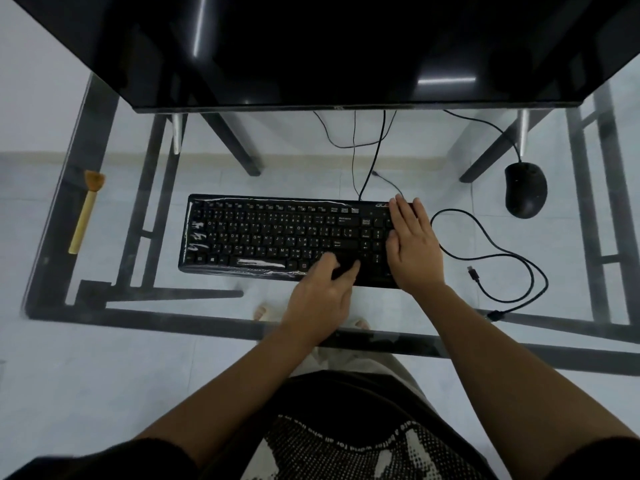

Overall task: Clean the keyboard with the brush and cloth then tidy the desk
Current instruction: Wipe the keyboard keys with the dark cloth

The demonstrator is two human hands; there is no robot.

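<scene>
Head view, looking down. Black full-size keyboard [270,237] w/ clear plastic film over its keys lies flat at centre of clear glass counter [304,168]; R hand [414,244] rests palm-down on the keypad at its 3 o'clock end, grip fully open, fingers straight and close together, holding nothing; L hand [318,296] sits at the keyboard's 5 o'clock edge, grip closed, thumb and curled fingers pinching a dark wadded cloth [343,269] against the keys; cloth outline hard to separate from the black keys. Small brush [85,213] w/ pale wooden handle and tan bristles lies on counter at 9 o'clock, well apart from keyboard, bristles toward 12. Black corded mouse [525,189] at 2 o'clock, apart from keyboard; loose black cable [498,252] w/ free plug loops at 4 o'clock; black monitor [346,46], screen dark, spans 12 o'clock.
</scene>
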